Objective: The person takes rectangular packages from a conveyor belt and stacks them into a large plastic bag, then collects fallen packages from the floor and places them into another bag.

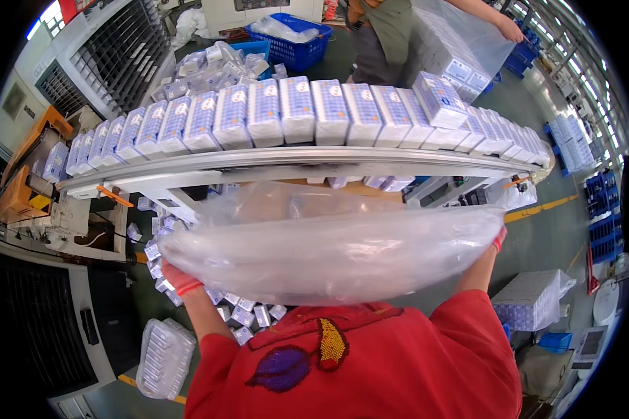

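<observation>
A large clear plastic bag (342,255) spreads wide in front of my chest, stretched between my two hands. My left hand (179,278), in a reddish glove, is closed on the bag's left end; its fingertips are partly hidden by the film. At the opposite end, my right hand (499,239) grips the bag's edge, with most of its fingers behind the plastic. Beyond the bag, a long row of wrapped tissue packs (264,115) stands upright on a conveyor (314,156). One tissue pack (439,99) lies on top of the row, right of centre.
Loose tissue packs (242,315) lie heaped below the conveyor at left. A filled clear bag (165,359) rests on the floor at lower left, another bagged stack (531,299) at right. Across the conveyor, a person (384,35) handles film over stacked packs near a blue basket (297,50).
</observation>
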{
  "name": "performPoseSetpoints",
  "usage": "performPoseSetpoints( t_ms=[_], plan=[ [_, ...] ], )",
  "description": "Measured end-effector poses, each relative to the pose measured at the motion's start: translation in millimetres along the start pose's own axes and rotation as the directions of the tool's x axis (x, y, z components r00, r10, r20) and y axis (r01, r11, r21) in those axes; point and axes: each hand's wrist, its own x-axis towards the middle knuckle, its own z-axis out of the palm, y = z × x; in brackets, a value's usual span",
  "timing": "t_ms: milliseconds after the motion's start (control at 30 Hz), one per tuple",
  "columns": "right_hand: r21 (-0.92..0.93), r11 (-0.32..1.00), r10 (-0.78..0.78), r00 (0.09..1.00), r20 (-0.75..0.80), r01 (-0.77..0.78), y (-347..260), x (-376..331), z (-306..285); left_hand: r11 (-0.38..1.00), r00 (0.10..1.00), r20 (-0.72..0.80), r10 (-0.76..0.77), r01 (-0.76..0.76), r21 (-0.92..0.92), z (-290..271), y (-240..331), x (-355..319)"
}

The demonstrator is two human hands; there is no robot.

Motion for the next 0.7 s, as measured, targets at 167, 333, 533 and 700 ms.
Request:
performPoseSetpoints(
  t_ms=[167, 333, 533, 700],
  plan=[
    [-0.299, 0.933, 0.303, 0.882, 0.36, -0.199, 11, 36, -12, 0.949, 0.81, -0.553, 0.194, -0.297, -0.102, -100, 33, -7],
    [-0.617, 0.016, 0.654, 0.458, 0.602, 0.787, -9, 36, -15, 0.963, 0.815, -0.558, 0.157, -0.001, 0.271, -57, 43, -33],
    [-0.879, 0.002, -0.543, 0.739, 0.399, 0.476, 12, 72, -21, 0.82, 0.917, -0.377, -0.132, 0.314, 0.478, -42, 15, -78],
    [-0.959, 0.144, -0.582, 0.805, 0.118, 0.245, 34, 100, -53, 0.781, 0.921, -0.297, -0.253, 0.375, 0.498, 76, -5, -67]
  ],
)
